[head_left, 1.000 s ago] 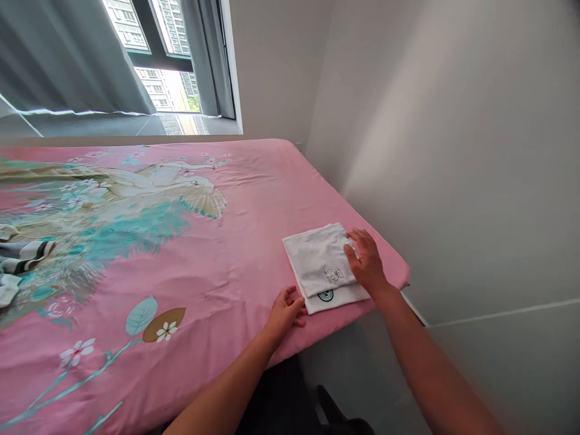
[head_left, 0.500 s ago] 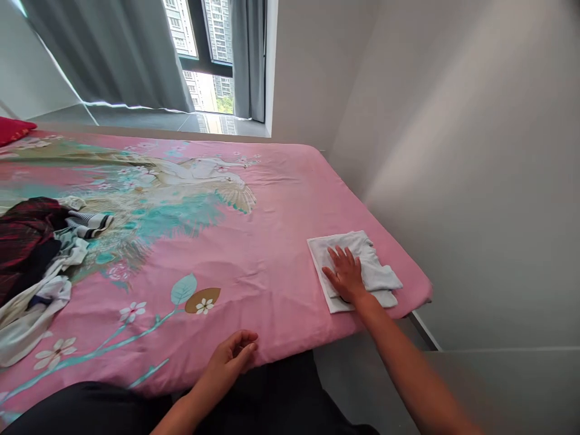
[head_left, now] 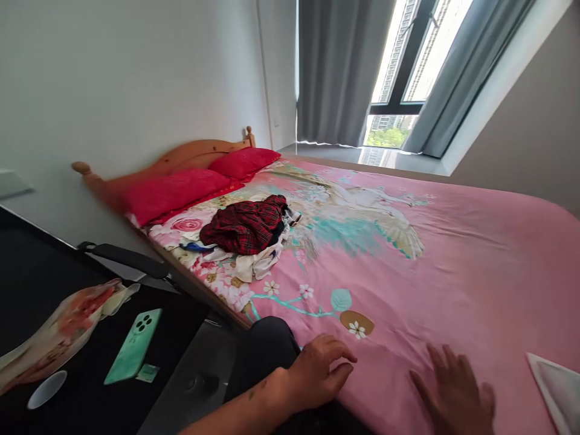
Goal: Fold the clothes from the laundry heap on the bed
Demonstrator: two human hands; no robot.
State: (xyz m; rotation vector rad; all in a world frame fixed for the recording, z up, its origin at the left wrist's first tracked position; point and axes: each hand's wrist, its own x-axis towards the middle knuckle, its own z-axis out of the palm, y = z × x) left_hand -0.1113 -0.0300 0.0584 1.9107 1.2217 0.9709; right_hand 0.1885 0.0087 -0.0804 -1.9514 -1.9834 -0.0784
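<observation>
My left hand is over my lap by the near edge of the bed, its fingers loosely curled, the thumb apart from them and nothing between. Slightly blurred, my right hand spreads its fingers over the pink bedsheet, and I cannot tell whether it touches the cloth. To the right of that hand lies a folded white garment, cut off by the view's edge. Farther left on the bed is a pile of clothes, with a red plaid garment on top and white cloth beneath.
Red pillows lie against the wooden headboard. A black surface at the left bears a green phone, a plastic bag and a white round lid-like thing. Grey curtains hang at the window.
The view has swung left, bringing the headboard, pillows and phone into sight. My right hand has left the folded white garment and come closer to my left hand.
</observation>
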